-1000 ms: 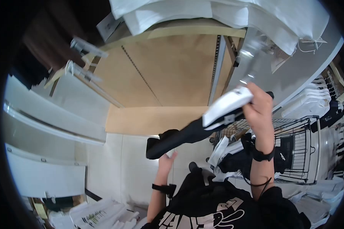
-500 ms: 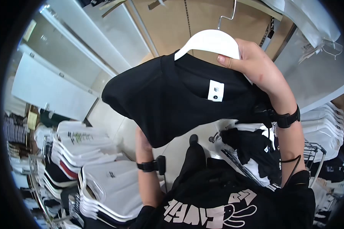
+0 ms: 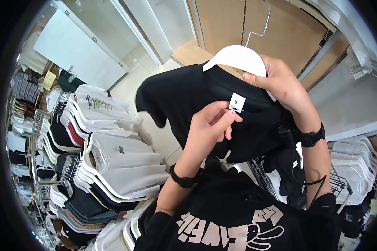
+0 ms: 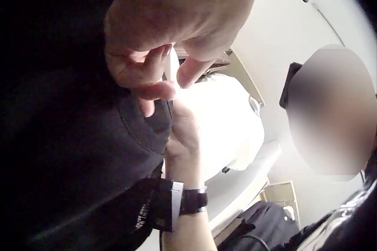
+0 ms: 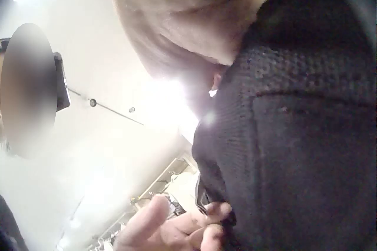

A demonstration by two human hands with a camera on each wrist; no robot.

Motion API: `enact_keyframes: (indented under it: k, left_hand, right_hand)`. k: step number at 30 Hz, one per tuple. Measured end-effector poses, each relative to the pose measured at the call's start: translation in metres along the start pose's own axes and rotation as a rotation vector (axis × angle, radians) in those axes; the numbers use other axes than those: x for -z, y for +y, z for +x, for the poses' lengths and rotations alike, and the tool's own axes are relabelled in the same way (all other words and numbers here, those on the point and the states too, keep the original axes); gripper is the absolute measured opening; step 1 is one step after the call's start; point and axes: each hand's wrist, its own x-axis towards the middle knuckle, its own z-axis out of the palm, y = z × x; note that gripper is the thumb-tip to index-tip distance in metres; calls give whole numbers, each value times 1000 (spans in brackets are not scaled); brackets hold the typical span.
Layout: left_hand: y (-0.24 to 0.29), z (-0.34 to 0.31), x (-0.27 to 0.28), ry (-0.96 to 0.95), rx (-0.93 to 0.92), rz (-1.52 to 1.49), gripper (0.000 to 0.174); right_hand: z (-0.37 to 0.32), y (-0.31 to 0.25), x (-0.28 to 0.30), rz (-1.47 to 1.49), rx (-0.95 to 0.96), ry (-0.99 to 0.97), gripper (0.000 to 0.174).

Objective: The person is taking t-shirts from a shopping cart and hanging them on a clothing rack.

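From the head camera I am seeing the right hand (image 3: 276, 79) gripping the white hanger (image 3: 238, 56) at its shoulder, with the fingers curled over the top edge. It is holding the hanger up in front of the body. The black T-shirt (image 3: 184, 96) is hanging on this hanger with the neck already around it, so I judge that the dressing of the hanger is done. The metal hook (image 3: 259, 25) is pointing up into free air and is not resting on any rail, so that part is not yet done. The left hand (image 3: 211, 123) is at the collar, thumb and forefinger closed together just under the small white label (image 3: 237, 102), and it seems to be pinching the cloth there. Low on the right a wire basket (image 3: 341, 184) is standing, and dark folded garments (image 3: 289, 167) are lying in it, partly hidden by the right arm. On the left a rack of hung shirts (image 3: 113, 159) is filling the side.

The left wrist camera is showing the left hand (image 4: 171, 33) with bent fingers against the black T-shirt (image 4: 70, 145), and the right hand (image 4: 185, 139) beside the white hanger (image 4: 224, 121).

The right wrist camera is showing mostly the right hand (image 5: 182, 21) and the black T-shirt (image 5: 300, 115) very near. Its grip I cannot tell from here. The left hand (image 5: 171, 230) is appearing at the bottom edge.
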Motion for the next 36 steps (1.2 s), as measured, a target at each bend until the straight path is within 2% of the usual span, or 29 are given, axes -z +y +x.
enact_keyframes:
  k: [4,6,11,13,15,18,23,24,25,27,29,32,36]
  left_hand:
    - [-5,-4,-8,-56,-35,-49,16]
    - [-6,-6,-11,-41,-60,-66,13]
    - [0,-40,-15,-56,-3,-192,15]
    - [-4,-46,-8,-194,-150,-59,15]
    - [-2,-48,-7,-196,-154,-22,15]
    - [-1,-51,-10,-162,-133,54,15]
    - [10,-51,-27,78,-116,23,17]
    - [19,-46,-30,121,-62,59,18]
    - [18,-40,-28,121,-62,58,18]
    - [14,-33,-24,-9,-52,27,18]
    - [15,-33,-26,19,-42,40,19]
    - [7,-33,-22,-99,-133,-38,20]
    - [6,-40,-24,-99,-132,-67,21]
  right_hand:
    - [-11,2,-5,95,35,-27,39]
    - [-15,-8,-4,-27,28,-73,40]
    - [-20,-13,1,62,-24,-122,36]
    - [-22,-15,3,65,17,-104,37]
    - [-23,-18,8,30,24,-84,43]
    - [-30,-20,10,25,41,-54,45]
    - [-36,-30,13,58,89,-64,45]
    - [-37,-32,12,59,91,-62,45]
    - [-37,-32,11,81,85,-74,45]
    - [-39,-34,10,97,80,-80,45]
    - [-37,-33,7,113,60,-93,41]
    - [-38,-27,7,122,62,-72,43]
    - [-44,-25,11,117,54,-73,44]
